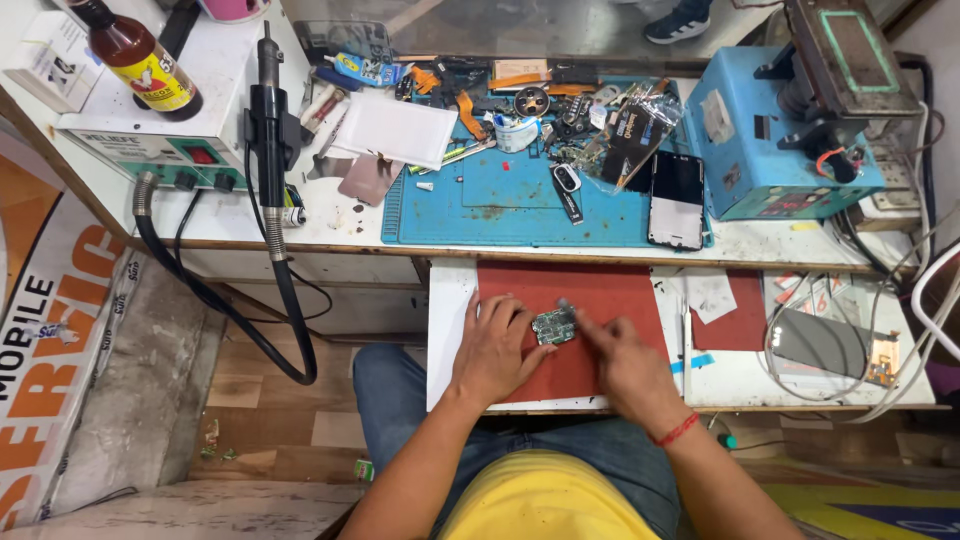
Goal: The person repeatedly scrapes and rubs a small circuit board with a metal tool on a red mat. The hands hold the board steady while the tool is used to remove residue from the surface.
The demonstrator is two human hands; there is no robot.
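Small green circuit board lies on the red mat on the pull-out shelf, just below the main bench edge.

Left hand: palm down on the mat, fingers spread and only slightly curled, fingertips pressing the board's left edge. No closed grip; it pins the board flat rather than lifting it.

Right hand: fingers bunched tight in a pinch around a thin tool, tip angled down to the board's upper right corner. Tool is blurred, so its kind can't be told. Red thread band on that wrist.

Board sits between the two hands, touched from both sides.

Around it:
- blue work mat on the upper bench, with a dark phone lying at its right end and a clutter of flex cables, small parts and packets along the back edge
- white sheet at the mat's upper left
- hot-air handpiece hung upright on the white rework station, hose looping down below the bench
- brown bottle standing on the station top
- blue machine on the right
- grey phone back with wires on the lower shelf, well right of the hands

Person wears a yellow shirt and jeans.
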